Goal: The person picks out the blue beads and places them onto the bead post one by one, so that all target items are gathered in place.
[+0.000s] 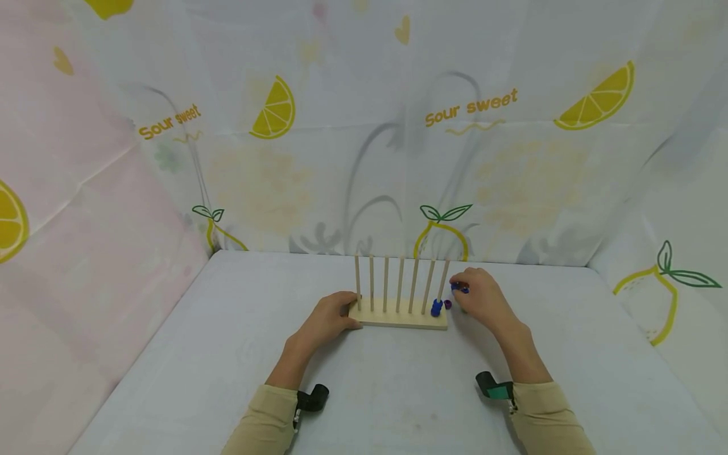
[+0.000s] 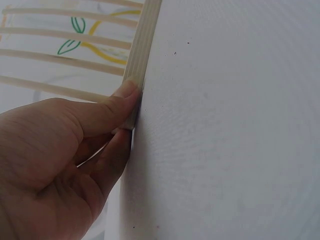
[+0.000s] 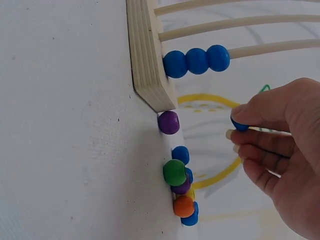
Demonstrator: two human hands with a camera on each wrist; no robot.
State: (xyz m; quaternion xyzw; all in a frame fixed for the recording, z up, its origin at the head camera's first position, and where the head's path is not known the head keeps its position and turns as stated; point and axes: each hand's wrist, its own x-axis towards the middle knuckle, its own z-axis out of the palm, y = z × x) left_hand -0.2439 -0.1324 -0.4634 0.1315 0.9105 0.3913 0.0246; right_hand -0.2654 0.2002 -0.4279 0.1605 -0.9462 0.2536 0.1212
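Observation:
A wooden peg board (image 1: 398,316) with several upright pegs stands on the white table. Its left end is gripped by my left hand (image 1: 330,319), the thumb (image 2: 127,90) against the front edge in the left wrist view. Three blue beads (image 3: 196,61) sit stacked at the bottom of the rightmost peg. Between thumb and fingertips my right hand (image 1: 483,300) pinches a blue bead (image 3: 240,124), off to the right of that peg and above the table. A purple bead (image 3: 169,122) lies beside the board's right end.
Farther right lie loose beads, among them a green bead (image 3: 174,172), an orange bead (image 3: 183,205) and several blue ones, partly hidden behind each other. A printed cloth (image 1: 341,126) hangs behind the table (image 1: 256,291).

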